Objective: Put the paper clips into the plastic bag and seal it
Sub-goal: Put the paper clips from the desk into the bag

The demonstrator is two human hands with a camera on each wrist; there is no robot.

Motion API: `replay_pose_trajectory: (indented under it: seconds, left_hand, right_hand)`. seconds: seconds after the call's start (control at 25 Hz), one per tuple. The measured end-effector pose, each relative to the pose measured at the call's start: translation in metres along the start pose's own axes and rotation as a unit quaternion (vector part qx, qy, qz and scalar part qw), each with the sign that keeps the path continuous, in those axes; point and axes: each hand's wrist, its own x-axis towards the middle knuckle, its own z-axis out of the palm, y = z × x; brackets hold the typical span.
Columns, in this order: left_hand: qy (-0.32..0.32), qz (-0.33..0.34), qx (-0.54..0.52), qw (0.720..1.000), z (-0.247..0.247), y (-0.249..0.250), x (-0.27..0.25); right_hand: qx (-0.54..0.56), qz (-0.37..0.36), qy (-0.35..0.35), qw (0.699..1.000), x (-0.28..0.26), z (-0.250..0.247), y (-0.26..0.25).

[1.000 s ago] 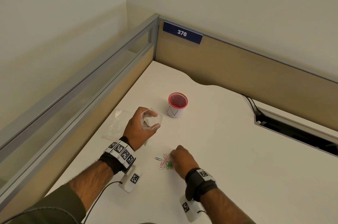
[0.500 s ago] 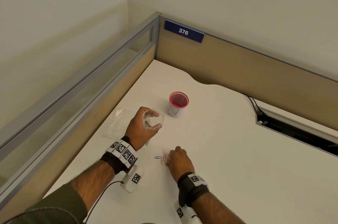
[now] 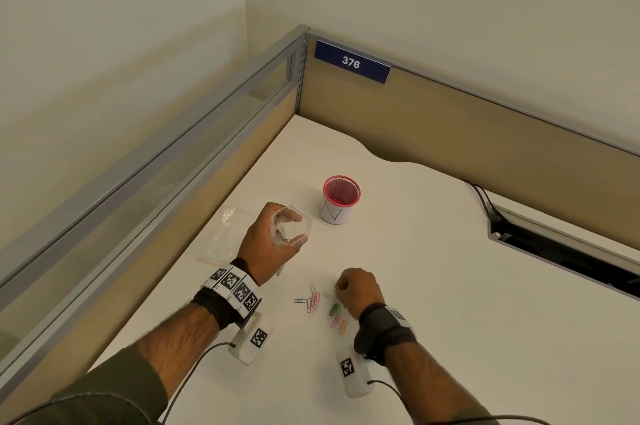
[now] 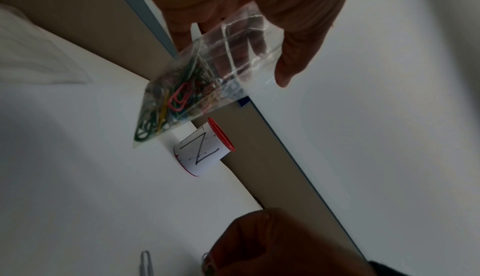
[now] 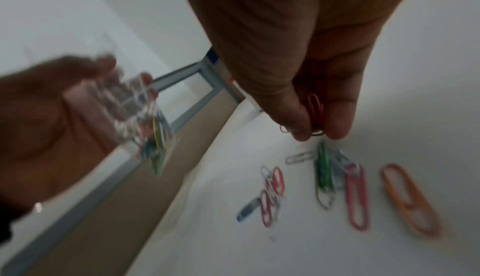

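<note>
Left hand (image 3: 268, 242), grip curled round the clear bag (image 4: 207, 77), holds it mouth-open above the white bench (image 3: 433, 286); coloured clips fill its lower corner. Right hand (image 3: 360, 291), grip pinched on a red clip (image 5: 315, 109), is above loose clips (image 3: 323, 305). Beyond: cup (image 3: 341, 199), spare bag (image 3: 223, 234), corner partitions (image 3: 485, 133); bare bench rightward.

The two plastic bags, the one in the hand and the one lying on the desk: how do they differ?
The held bag, gripped by the left hand, hangs above the desk; the spare bag lies flat beside the partition. The held bag carries a heap of coloured paper clips; the spare bag looks empty, though it is hard to tell. Both are small and clear.
</note>
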Motion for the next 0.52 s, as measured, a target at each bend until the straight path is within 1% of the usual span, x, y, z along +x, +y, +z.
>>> replay_pose_trajectory:
  seconds: [0.08, 0.12, 0.2, 0.28, 0.4, 0.52]
  left_hand:
    - [-0.001, 0.000, 0.001, 1.000, 0.001, -0.002, 0.000]
    - [-0.003, 0.001, 0.003, 1.000, 0.002, -0.002, 0.000]
    - [-0.009, -0.001, 0.004, 1.000, 0.006, -0.002, -0.001]
    - [-0.018, -0.002, 0.005, 1.000, 0.010, -0.003, -0.001]
    - [-0.029, 0.011, -0.001, 1.000, 0.016, -0.001, -0.002]
    - [-0.036, 0.008, 0.012, 0.999, 0.020, 0.003, -0.002]
  right_hand:
    - [0.088, 0.011, 0.022, 0.996, -0.005, -0.018, 0.000]
    - [0.132, 0.004, 0.037, 0.991, -0.011, -0.030, -0.006]
    - [0.206, -0.029, 0.074, 0.975, -0.024, -0.059, -0.025]
    - [0.254, -0.083, 0.101, 0.958, -0.038, -0.088, -0.052]
    - [0.246, -0.155, 0.120, 0.949, -0.050, -0.113, -0.088]
    - [0.192, -0.188, 0.135, 0.954, -0.049, -0.111, -0.110]
